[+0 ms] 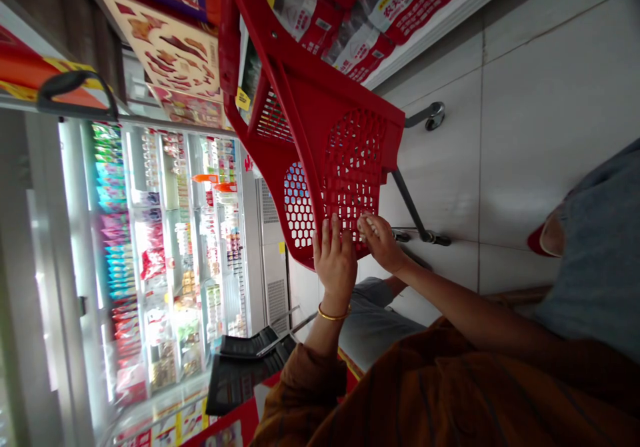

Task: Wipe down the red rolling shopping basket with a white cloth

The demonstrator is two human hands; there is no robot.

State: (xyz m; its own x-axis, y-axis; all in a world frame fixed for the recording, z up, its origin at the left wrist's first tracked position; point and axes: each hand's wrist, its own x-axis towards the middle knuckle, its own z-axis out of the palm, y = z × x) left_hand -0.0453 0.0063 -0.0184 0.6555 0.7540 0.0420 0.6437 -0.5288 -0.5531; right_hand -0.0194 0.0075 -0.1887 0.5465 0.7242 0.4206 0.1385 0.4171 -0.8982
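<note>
My left hand [335, 260], with a gold bangle at its wrist, lies with outstretched fingers against the lower edge of a red plastic shopping cart [345, 100]. The cart has honeycomb holes in its sides and appears sideways in the picture. Close beside it, my right hand [384, 242] has its fingers curled in front of the cart's perforated wall. Something pale shows at those fingertips, too small to make out. Whether the right hand touches the cart cannot be told.
Packs of red-labelled water bottles [395, 7] stand beyond the cart. A lit display fridge [170, 247] with packaged goods fills the left. Boxed goods [170, 40] sit at upper left. Cart wheels [435, 115] stand on the tiled floor [550, 100]. Dark crates [250, 360] are nearby.
</note>
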